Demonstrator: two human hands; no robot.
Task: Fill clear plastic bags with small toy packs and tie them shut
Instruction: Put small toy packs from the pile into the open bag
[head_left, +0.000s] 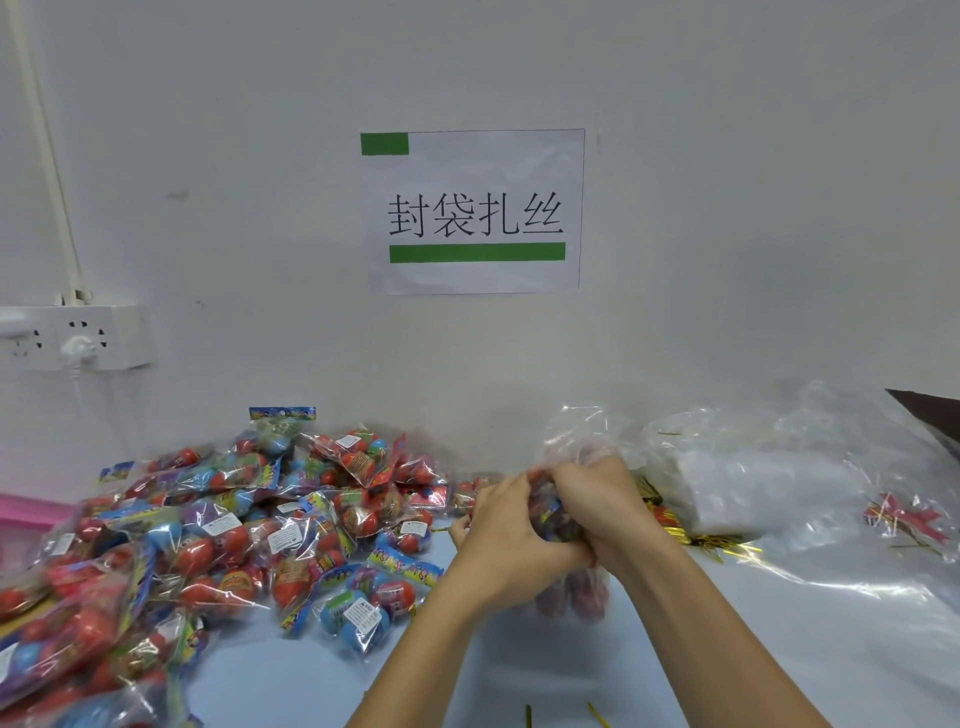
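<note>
Clear plastic bag (571, 447), toy packs inside, is gripped above the pale blue surface (649, 649) by the left hand (506, 540) and right hand (597, 512), fingers curled round it. Loose toy packs (218, 530) are heaped to the left. "封袋扎丝" is printed on the wall sign (475, 210).

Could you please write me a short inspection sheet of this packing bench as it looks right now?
Surface: pale blue table, mostly covered.
Job's things: clear bag with toy packs inside, gathered in both hands; heap of toy packs at left; gold twist ties; stack of empty bags at right.
Clutter: two loose ties at the near edge; pink tray far left.
Hands: left hand and right hand both grip the bag.
Cables: white plug and cord in the wall socket strip.
Surroundings: white wall, paper sign.
</note>
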